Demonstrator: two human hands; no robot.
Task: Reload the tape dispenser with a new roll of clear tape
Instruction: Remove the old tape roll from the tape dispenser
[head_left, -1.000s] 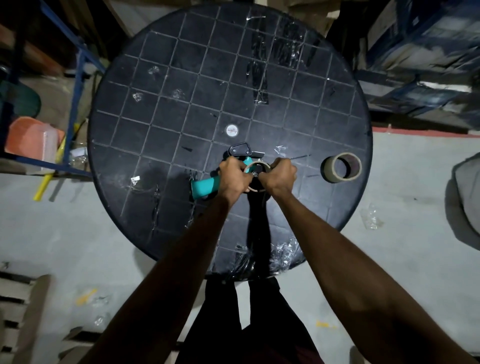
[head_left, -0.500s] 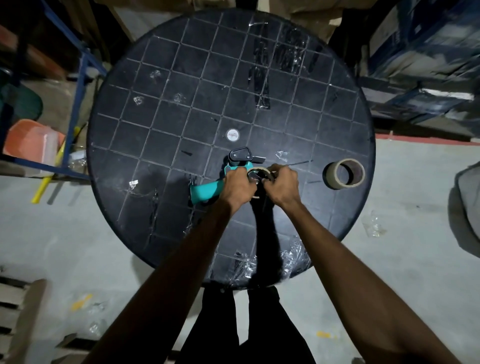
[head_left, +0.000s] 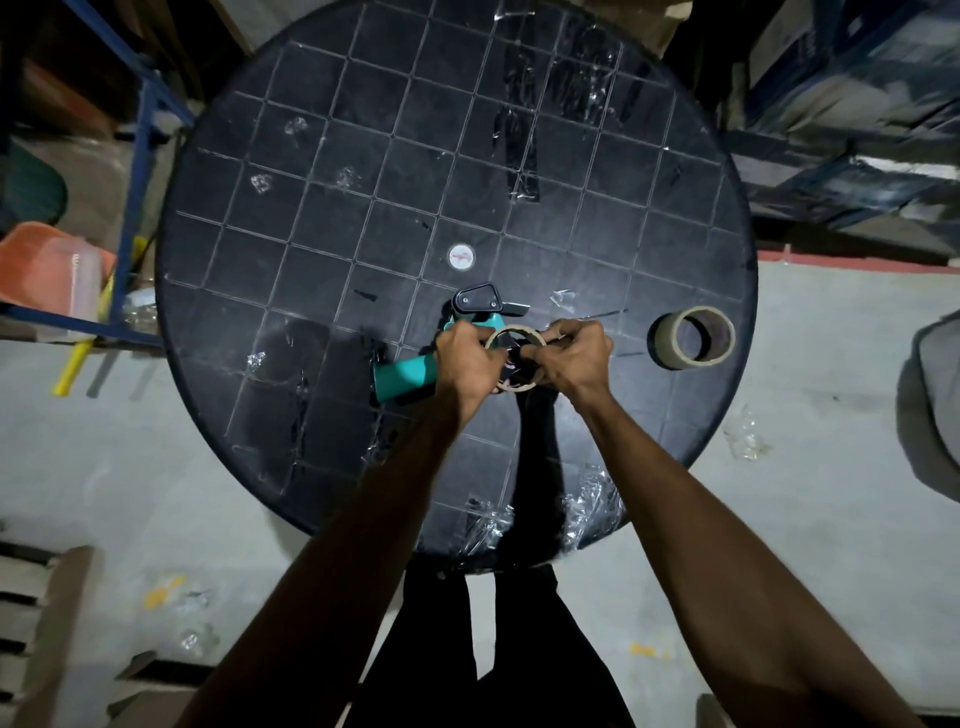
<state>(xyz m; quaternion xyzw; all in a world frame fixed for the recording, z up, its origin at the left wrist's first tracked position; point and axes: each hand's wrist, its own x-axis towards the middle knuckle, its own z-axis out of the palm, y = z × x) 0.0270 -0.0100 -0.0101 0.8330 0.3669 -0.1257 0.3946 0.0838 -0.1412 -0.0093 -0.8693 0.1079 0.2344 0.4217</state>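
A teal-handled tape dispenser (head_left: 402, 375) with a black head lies on the round black table (head_left: 322, 228), near its middle. On the dispenser's hub sits a thin cardboard ring (head_left: 513, 332), an empty tape core. My left hand (head_left: 465, 358) grips the dispenser body and the ring's left side. My right hand (head_left: 569, 356) pinches the ring's right side, its fingers curled into the ring. A full roll of clear tape (head_left: 691, 338) stands on its side near the table's right edge, apart from both hands.
Scraps of clear tape stick to the tabletop and hang off its near edge (head_left: 587, 506). A blue metal rack (head_left: 137, 171) with an orange bin (head_left: 44, 270) stands left. Stacked wrapped goods (head_left: 852, 104) stand at the right. Concrete floor lies around.
Both hands stay on the dispenser and ring; more of the cardboard ring shows between them now. The camera has shifted slightly.
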